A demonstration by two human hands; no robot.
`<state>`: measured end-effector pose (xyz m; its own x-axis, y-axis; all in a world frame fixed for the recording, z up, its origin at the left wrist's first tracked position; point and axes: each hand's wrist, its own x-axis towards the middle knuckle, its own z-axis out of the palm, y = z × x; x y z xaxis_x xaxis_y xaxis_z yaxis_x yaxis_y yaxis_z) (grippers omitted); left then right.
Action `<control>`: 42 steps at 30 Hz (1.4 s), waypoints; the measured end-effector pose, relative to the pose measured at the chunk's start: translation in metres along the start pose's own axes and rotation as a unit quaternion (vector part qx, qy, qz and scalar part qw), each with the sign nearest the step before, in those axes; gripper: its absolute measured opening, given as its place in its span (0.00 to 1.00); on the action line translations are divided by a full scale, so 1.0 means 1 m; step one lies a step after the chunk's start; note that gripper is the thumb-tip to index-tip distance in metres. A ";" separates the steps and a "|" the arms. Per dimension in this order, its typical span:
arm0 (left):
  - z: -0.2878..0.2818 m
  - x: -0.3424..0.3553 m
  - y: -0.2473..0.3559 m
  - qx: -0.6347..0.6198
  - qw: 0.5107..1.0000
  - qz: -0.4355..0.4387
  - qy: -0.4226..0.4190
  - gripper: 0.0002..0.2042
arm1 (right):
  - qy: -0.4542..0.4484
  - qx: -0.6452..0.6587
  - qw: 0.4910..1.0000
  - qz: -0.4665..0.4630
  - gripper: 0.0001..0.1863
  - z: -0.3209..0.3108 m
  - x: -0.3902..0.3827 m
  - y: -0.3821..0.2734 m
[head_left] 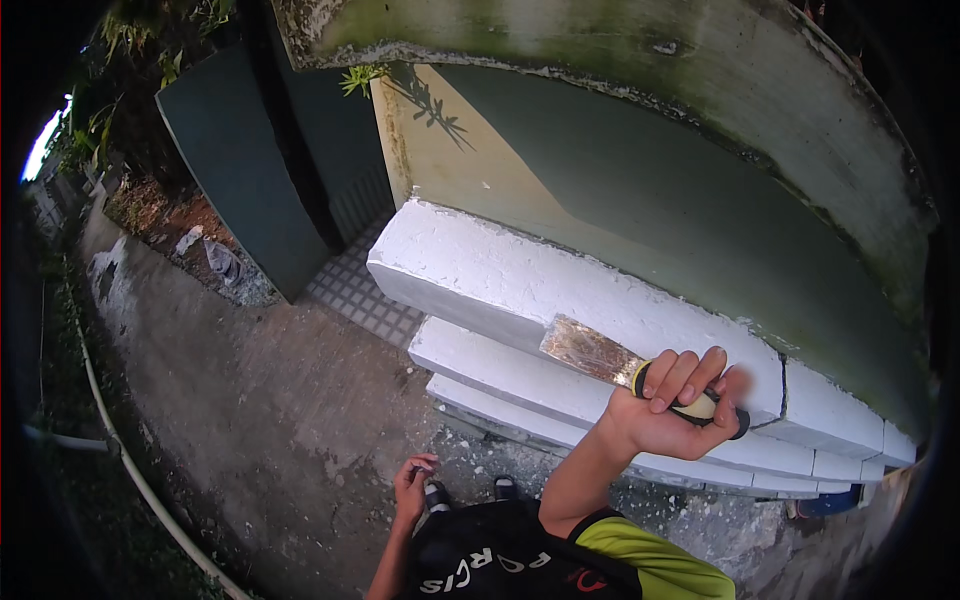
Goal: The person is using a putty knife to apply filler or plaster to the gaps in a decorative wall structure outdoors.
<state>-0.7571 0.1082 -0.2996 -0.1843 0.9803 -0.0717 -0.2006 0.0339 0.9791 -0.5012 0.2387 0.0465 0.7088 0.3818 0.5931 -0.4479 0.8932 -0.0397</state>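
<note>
My right hand point(680, 405) is raised over white-painted ledges and wraps round the handle of a paint scraper point(592, 350). Its broad blade is worn and crusted with rusty brown and whitish patches, and points to the left. The handle is black with yellow parts; my fingers cover some of it. Beneath the scraper, the upper white ledge point(480, 245) runs along the foot of a wall, with a lower white ledge point(500, 370) stepping out below. My left hand point(410, 485) hangs low beside my body, away from the ledges, its fingers loosely bent and apart.
A green-grey wall point(650, 180) rises behind the ledges, under a stained concrete edge point(560, 50). To the left are a dark panel point(225, 170), checkered tiles point(360, 290) and rough concrete ground point(250, 400). A pale pipe point(125, 450) curves along the far left. My feet point(505, 488) stand near the lowest step.
</note>
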 end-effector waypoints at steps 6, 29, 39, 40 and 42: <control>-0.013 -0.012 0.010 0.002 1.000 0.015 0.020 0.07 | -0.024 -0.005 1.000 0.017 0.07 0.013 -0.009 0.015; -0.078 -0.023 -0.006 -0.013 0.987 0.017 0.158 0.07 | -0.023 -0.004 1.000 -0.003 0.05 0.060 -0.055 0.091; -0.089 -0.021 0.001 -0.025 0.983 0.011 0.180 0.06 | -0.006 0.001 1.000 0.022 0.05 0.050 -0.052 0.086; -0.086 -0.017 0.002 -0.026 0.984 0.009 0.176 0.06 | -0.007 -0.003 1.000 0.018 0.05 0.055 -0.058 0.094; -0.079 -0.010 0.009 -0.008 0.988 0.010 0.157 0.06 | -0.008 -0.076 0.997 0.008 0.06 0.069 -0.068 0.110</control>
<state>-0.8326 0.0831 -0.3053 -0.4767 0.8721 -0.1101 -0.2091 0.0092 0.9779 -0.6360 0.2946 0.0576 0.6931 0.3933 0.6041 -0.3700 0.9133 -0.1702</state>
